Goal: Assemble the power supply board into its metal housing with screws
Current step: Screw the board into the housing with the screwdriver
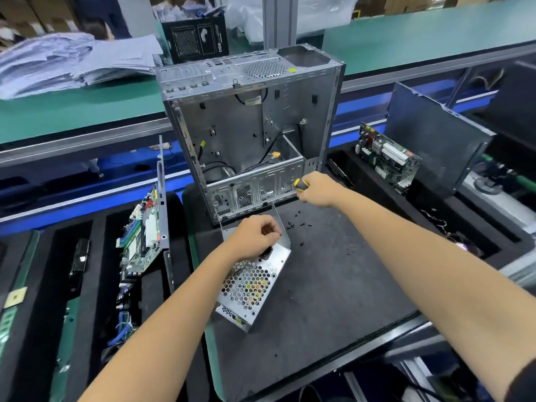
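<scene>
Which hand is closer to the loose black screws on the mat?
Right. The right hand, gripping a screwdriver, is just above the screws; the left hand rests on the metal housing.

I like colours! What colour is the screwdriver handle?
Yellow and black, in the right hand; head view shows the screwdriver handle.

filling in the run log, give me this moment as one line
left hand: holds metal housing on mat | right hand: grips screwdriver near pc case | loose screws: on mat | stage: screwing not begun
</scene>
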